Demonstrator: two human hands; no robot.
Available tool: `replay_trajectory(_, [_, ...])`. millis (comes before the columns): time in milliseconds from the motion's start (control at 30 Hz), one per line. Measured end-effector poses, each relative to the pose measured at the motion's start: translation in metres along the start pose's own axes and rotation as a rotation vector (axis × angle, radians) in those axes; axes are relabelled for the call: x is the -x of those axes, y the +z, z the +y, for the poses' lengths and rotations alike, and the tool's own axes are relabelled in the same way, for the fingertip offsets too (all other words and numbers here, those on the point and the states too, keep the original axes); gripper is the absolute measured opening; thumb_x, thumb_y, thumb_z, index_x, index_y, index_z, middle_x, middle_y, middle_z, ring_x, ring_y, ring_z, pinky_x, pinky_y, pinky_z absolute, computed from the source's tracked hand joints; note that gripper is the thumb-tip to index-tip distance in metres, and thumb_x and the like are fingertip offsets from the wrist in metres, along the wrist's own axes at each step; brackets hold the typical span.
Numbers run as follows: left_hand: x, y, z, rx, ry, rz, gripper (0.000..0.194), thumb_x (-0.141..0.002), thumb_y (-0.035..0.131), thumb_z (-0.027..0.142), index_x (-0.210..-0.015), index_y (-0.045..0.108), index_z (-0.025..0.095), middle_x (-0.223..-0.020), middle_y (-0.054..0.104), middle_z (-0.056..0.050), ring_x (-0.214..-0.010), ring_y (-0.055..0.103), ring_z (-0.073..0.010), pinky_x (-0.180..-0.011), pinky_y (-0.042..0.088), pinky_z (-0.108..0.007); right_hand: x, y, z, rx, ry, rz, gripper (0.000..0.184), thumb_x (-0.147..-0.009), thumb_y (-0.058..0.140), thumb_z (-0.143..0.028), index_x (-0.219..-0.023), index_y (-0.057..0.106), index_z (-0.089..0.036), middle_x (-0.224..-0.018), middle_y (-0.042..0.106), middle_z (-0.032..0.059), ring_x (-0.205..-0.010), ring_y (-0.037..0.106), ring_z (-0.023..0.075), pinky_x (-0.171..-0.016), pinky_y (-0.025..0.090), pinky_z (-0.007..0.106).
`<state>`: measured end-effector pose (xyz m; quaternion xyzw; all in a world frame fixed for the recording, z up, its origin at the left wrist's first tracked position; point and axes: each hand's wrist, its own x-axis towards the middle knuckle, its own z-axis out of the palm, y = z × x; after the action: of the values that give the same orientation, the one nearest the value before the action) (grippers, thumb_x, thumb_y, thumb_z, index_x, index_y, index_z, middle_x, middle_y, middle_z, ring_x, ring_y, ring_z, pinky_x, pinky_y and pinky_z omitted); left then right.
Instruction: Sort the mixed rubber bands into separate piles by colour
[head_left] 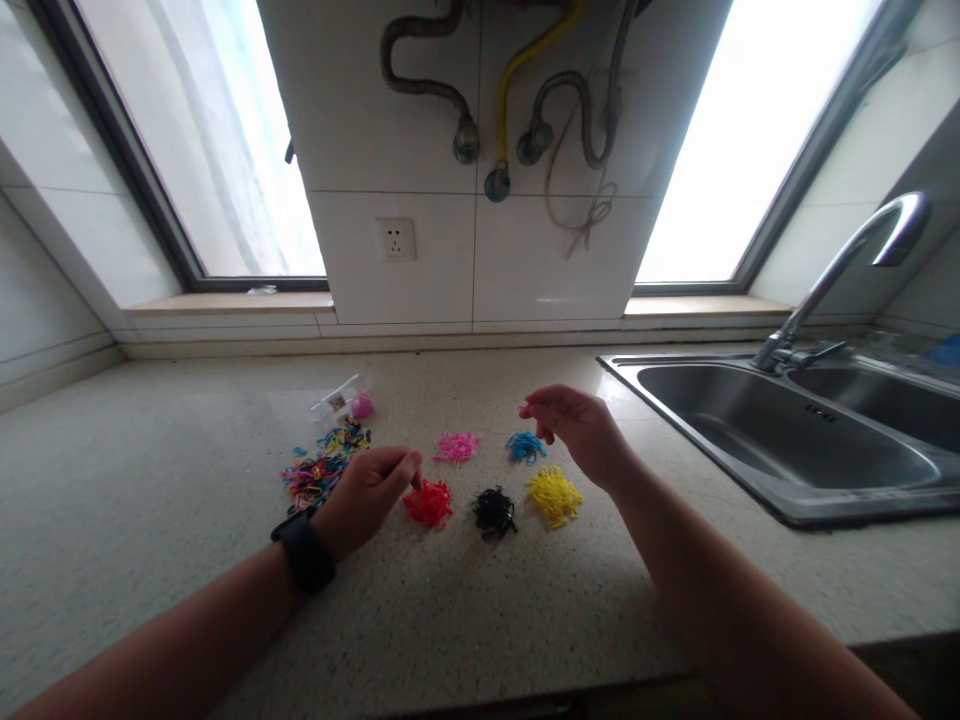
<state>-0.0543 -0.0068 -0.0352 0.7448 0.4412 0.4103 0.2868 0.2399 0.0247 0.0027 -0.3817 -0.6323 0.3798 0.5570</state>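
Pale tabletop. Right hand pinches a pink piece, likely light, bendy; take its edge. Left hand, fingertips together, nears red pieces.

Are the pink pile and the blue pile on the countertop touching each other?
Apart. The head view shows a strip of bare countertop between the pink pile and the blue pile, with no piece bridging it.

A pink piece is held in the right hand above the blue pile; the left hand is placed beside the red pile on the table.
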Motion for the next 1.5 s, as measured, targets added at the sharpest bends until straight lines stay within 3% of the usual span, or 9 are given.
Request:
replay_trajectory(600, [-0.0001, -0.0019, 0.0016, -0.027, 0.019, 0.013, 0.042, -0.095, 0.044, 0.039, -0.061, 0.059, 0.018, -0.052, 0.043, 0.003, -0.050, 0.038, -0.0119, -0.050, 0.032, -0.025, 0.0011, 0.0004, -0.0021, -0.081, -0.028, -0.061, 0.017, -0.082, 0.072, -0.036, -0.092, 0.069, -0.021, -0.078, 0.074, 0.0008, -0.055, 0.056, 0.0093, -0.050, 0.047, 0.026])
replay_trajectory(933, [0.0002, -0.0032, 0.0006, -0.031, -0.014, -0.012, 0.044, -0.096, 0.042, 0.041, -0.064, 0.059, 0.017, -0.055, 0.041, 0.004, -0.053, 0.038, -0.0112, -0.053, 0.032, -0.025, 0.0032, -0.0005, -0.0041, -0.150, -0.043, -0.069, 0.015, -0.077, 0.079, -0.030, -0.089, 0.072, -0.023, -0.079, 0.077, 0.0012, -0.057, 0.059, 0.0099, -0.051, 0.047, 0.026])
replay_trajectory(1367, [0.0000, -0.0032, -0.0017, -0.045, -0.001, 0.002, 0.044, -0.097, 0.042, 0.039, -0.064, 0.060, 0.016, -0.055, 0.044, 0.004, -0.053, 0.039, -0.0109, -0.053, 0.033, -0.025, 0.0033, -0.0005, -0.0053, -0.042, -0.008, -0.087, 0.020, -0.073, 0.080, -0.029, -0.088, 0.070, -0.022, -0.083, 0.077, 0.0025, -0.060, 0.059, 0.0107, -0.053, 0.047, 0.027])
replay_trajectory(1500, [-0.0004, -0.0031, -0.0012, -0.042, -0.012, 0.010, 0.043, -0.097, 0.042, 0.039, -0.064, 0.059, 0.016, -0.055, 0.043, 0.004, -0.053, 0.039, -0.0109, -0.052, 0.032, -0.025, 0.0068, 0.0010, -0.0027, 0.190, -0.074, -0.135, 0.017, -0.080, 0.075, -0.033, -0.091, 0.073, -0.020, -0.081, 0.075, 0.0028, -0.061, 0.056, 0.0107, -0.055, 0.044, 0.027])
